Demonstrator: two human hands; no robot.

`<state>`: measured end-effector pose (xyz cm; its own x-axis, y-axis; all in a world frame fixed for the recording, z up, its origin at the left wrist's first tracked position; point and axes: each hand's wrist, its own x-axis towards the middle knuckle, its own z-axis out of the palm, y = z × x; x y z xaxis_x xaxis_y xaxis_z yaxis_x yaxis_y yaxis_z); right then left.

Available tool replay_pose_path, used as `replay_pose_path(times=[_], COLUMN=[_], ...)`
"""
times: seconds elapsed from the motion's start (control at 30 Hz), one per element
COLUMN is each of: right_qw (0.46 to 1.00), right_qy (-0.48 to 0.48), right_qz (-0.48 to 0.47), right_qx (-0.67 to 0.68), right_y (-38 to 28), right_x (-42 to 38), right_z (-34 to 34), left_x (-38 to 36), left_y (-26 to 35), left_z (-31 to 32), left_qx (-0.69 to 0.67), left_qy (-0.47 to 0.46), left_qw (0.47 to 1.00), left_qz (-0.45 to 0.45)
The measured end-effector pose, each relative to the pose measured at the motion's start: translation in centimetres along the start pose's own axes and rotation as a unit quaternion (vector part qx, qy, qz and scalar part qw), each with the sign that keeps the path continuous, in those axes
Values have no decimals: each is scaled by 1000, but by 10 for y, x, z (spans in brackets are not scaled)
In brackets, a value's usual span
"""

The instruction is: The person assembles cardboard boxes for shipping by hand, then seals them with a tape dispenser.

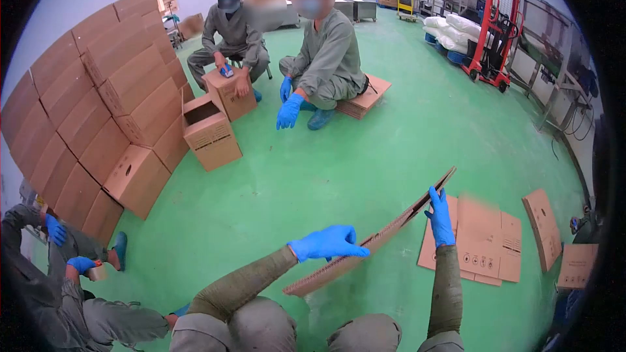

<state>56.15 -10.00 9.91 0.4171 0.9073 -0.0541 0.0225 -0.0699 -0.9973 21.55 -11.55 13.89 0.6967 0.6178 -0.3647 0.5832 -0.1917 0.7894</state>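
Both hands wear smooth blue gloves and hold a flattened corrugated cardboard box (372,241) seen edge-on, a long thin slab tilted up to the right above the glossy green floor (365,163). The left hand (328,243) curls its fingers over the slab's near middle; the right hand (441,218) grips the raised far end, fingers closed around the edge. More flat brown sheets (486,241) lie on the floor just beside the right forearm. To the left rises a curved wall of stacked boxes (98,104); two seated co-workers in grey-green uniforms handle an upright carton (228,91)
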Motion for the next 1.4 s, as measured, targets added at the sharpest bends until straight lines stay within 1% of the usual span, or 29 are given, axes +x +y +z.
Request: replay_pose_path(times=[0.07,0.13,0.17,0.23,0.27,0.33,0.37,0.4,0.43,0.5,0.53,0.63,0.67,0.7,0.73,0.8,0.83,0.87,0.9,0.97,1.0,1.03,1.07,1.1,1.2,1.23,1.3,1.33,1.4], right_qw=[997,992,989,973,959,938,924,888,843,756,705,556,558,520,479,374,307,271,272,279,342,332,317,299,342,424,560,567,598], right_qy=[-62,-95,-109,-148,-146,-135,-130,-161,-190,-252,-282,-272,-291,-308,-328,-249,-232,-264,-252,-239,-235,-249,-261,-272,-261,-318,-392,-403,-433], right_qz=[35,65,50,57,120,171,165,151,139,43,0,-213,-243,-229,-210,-372,-377,-325,-324,-317,-309,-315,-320,-328,-279,-264,-240,-208,-140], right_qx=[-15,-44,-82,-171,-209,-270,-318,-403,-485,-602,-651,-756,-738,-763,-787,-812,-843,-867,-870,-874,-855,-854,-854,-854,-858,-806,-689,-688,-660], right_y=[-11,-8,-10,-4,4,-23,-28,-52,-83,-139,-146,-78,-93,-83,-65,-12,55,47,48,60,66,74,72,67,82,69,19,4,-7], right_x=[-4,10,22,25,10,37,39,31,15,-14,-23,-33,-54,-59,-67,-111,-101,-108,-104,-97,-96,-99,-98,-97,-95,-99,-86,-86,-95], right_z=[-18,-43,-58,-90,-101,-92,-94,-84,-72,-41,-27,-2,28,51,67,98,100,126,134,146,144,144,143,142,145,140,124,108,93], left_x=[2,0,-3,-16,-22,-13,-11,-8,-18,-58,-76,-101,-107,-115,-124,-129,-129,-131,-133,-139,-140,-139,-133,-121,-35,-3,24,25,27], left_y=[-6,-5,-6,-7,-3,15,20,4,0,-18,-31,-67,-76,-78,-76,-73,-72,-70,-67,-60,-59,-59,-57,-58,-68,-75,-118,-116,-108], left_z=[-18,-23,-19,19,33,6,-10,-11,-29,-53,-57,-36,-31,-34,-33,-31,-31,-33,-37,-39,-37,-34,-29,-21,11,28,60,62,61], left_qx=[0,-39,-64,-39,-24,54,96,93,36,-90,-98,-113,-113,-102,-95,-89,-88,-86,29,258,297,321,332,333,324,303,346,372,324], left_qy=[-21,-21,-25,3,20,104,151,211,230,247,271,366,402,404,404,402,399,398,462,539,436,318,198,161,42,9,-30,-36,51], left_qw=[998,999,998,999,999,990,978,964,968,965,957,920,904,903,903,905,908,909,886,787,808,814,797,833,907,928,919,908,906], left_qz=[-57,-24,-9,14,27,83,110,132,94,1,-21,-80,-94,-100,-108,-105,-96,-90,-5,156,261,364,464,412,265,217,188,189,267])
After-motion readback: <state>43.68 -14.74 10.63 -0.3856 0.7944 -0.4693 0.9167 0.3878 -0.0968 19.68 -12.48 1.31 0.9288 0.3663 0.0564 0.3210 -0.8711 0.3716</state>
